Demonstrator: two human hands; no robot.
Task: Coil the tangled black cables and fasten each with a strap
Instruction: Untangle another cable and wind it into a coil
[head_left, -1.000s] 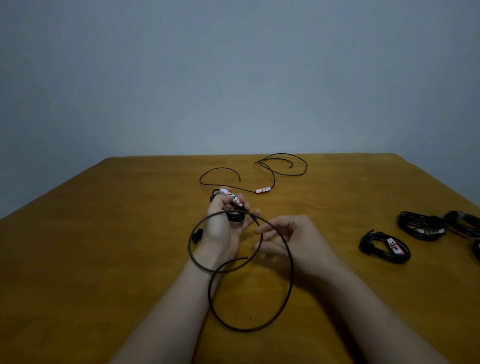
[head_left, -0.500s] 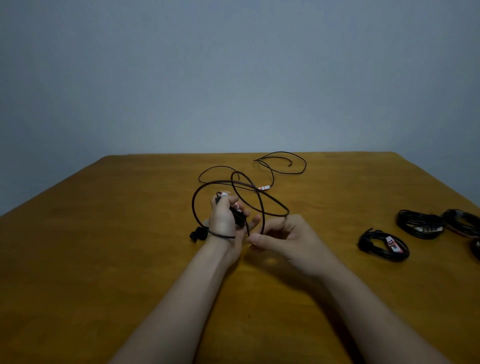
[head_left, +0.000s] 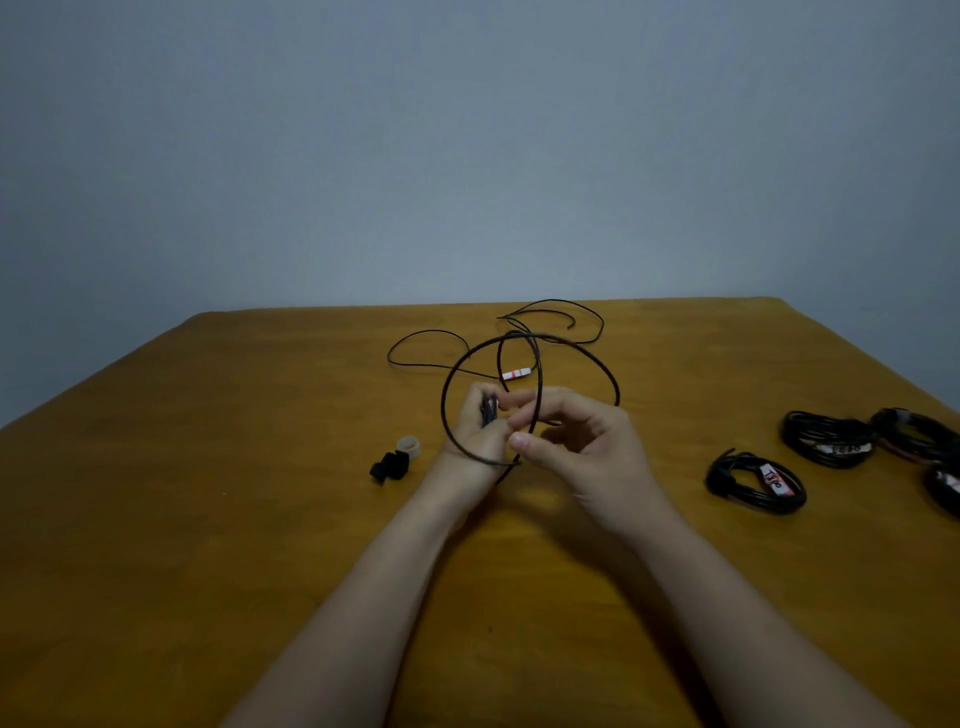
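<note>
The big loop that hung low on the near side of the grip a second ago now stands up on the far side of it, swung over both hands. The left hand (head_left: 474, 431) has its fingers curled round the turns of cable (head_left: 540, 374) already gathered. The right hand (head_left: 587, 457) has come in right against it, thumb and forefinger pinched on the strand it is feeding in. I judge another turn is about to join the coil.

The loose tail, with its red-and-white label (head_left: 517, 373), lies on the table (head_left: 208, 519) beyond the grip, so more winding remains. A black strap (head_left: 389, 465) waits just left of the grip (handy for later). The finished coils (head_left: 756, 483) sit well off to its right.
</note>
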